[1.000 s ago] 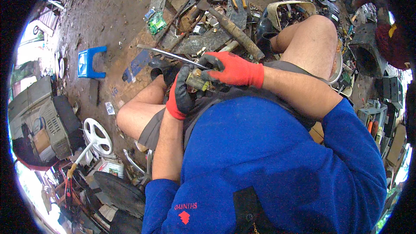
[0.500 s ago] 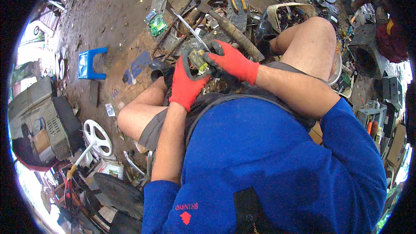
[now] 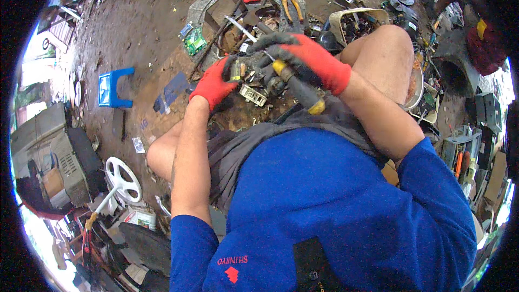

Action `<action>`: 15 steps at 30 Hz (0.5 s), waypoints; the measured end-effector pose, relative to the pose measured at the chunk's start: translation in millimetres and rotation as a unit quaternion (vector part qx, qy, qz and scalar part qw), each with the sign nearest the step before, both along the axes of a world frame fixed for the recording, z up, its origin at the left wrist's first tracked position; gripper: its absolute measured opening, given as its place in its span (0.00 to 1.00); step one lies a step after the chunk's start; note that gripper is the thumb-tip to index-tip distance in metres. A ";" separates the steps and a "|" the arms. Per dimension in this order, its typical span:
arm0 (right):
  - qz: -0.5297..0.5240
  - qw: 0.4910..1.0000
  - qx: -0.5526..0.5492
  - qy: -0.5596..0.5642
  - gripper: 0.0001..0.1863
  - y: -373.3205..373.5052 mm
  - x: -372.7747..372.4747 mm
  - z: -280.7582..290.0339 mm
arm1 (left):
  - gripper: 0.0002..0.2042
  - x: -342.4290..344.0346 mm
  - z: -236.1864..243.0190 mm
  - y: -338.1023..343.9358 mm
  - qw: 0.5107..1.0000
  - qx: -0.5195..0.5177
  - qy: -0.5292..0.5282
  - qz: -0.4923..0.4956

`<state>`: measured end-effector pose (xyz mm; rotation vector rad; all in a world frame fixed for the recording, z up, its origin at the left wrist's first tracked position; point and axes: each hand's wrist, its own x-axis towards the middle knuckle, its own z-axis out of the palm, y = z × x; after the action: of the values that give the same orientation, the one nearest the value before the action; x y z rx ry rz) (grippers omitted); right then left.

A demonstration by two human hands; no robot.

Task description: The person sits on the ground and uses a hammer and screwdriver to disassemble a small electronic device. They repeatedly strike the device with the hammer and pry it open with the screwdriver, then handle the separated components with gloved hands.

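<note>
My left hand (image 3: 215,84), in a red glove with grey palm and fingers, is closed on a small yellow-green part (image 3: 236,70). My right hand (image 3: 313,59), gloved alike, grips a screwdriver; its grey and yellow handle (image 3: 297,87) points down toward my lap, while the long shaft (image 3: 240,28) sticks out up and left beyond my fingers. Just below the hands, between my knees, rests a pale slotted metal piece (image 3: 253,95). Beyond them lies a grey angular ring-shaped block (image 3: 195,15), with pliers (image 3: 292,8) and a hammer head (image 3: 254,20) on it.
A green circuit board (image 3: 194,43) lies beside the block. To the left are a blue stool (image 3: 115,87) and a white wheel on a stem (image 3: 123,180). A cream bin (image 3: 338,20) of scrap stands past my right knee. Another person's dark red sleeve (image 3: 489,51) shows far right.
My hands have moved apart, the left outward and the right up and rightward. The screwdriver handle now shows, and the pale slotted piece has come into view below.
</note>
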<state>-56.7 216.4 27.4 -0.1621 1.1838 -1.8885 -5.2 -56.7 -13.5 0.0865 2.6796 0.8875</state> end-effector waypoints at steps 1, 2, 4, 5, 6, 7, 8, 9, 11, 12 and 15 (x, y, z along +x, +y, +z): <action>0.001 0.994 0.003 0.108 0.18 6.3 -5.9 10.6 | 0.36 -0.2 -1.3 -2.0 1.000 0.005 0.004 -0.006; -0.009 0.969 0.015 0.247 0.17 11.6 -7.9 5.6 | 0.36 0.5 -2.8 -3.9 1.000 0.010 0.009 -0.011; -0.030 0.972 -0.016 0.232 0.16 19.6 -7.8 17.7 | 0.36 2.7 -5.5 -6.6 1.000 0.019 0.015 -0.015; -0.040 0.995 -0.061 0.074 0.17 20.2 -6.3 33.8 | 0.37 6.3 -8.0 -9.2 1.000 0.024 0.015 -0.012; -0.067 0.983 -0.011 0.169 0.17 26.5 -5.2 29.2 | 0.37 6.6 -8.1 -7.8 0.999 0.028 0.018 -0.015; -0.090 0.960 0.038 0.261 0.17 33.5 -4.5 19.2 | 0.37 8.9 -10.6 -8.0 0.999 0.008 0.031 -0.002; -0.111 0.926 0.087 0.351 0.16 39.5 -3.6 9.4 | 0.38 11.8 -13.2 -8.0 0.999 -0.012 0.044 0.011; -0.121 0.909 0.124 0.378 0.17 38.0 -2.9 11.1 | 0.38 12.8 -11.3 -5.1 0.998 -0.031 0.056 0.024; -0.131 0.901 0.188 0.368 0.18 32.5 2.4 14.2 | 0.38 22.6 -7.7 1.8 0.991 -0.109 0.053 0.064; -0.171 0.892 0.171 0.381 0.17 27.9 4.0 10.1 | 0.38 25.6 -2.2 4.8 0.984 -0.148 0.053 0.083; -0.211 0.832 0.215 0.466 0.16 19.8 7.8 9.0 | 0.32 30.7 6.3 1.7 0.973 -0.139 0.167 0.081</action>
<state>-48.9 236.2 36.3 -0.6732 2.4469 -1.8637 25.6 -55.0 -7.1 -0.0540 3.1366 0.5737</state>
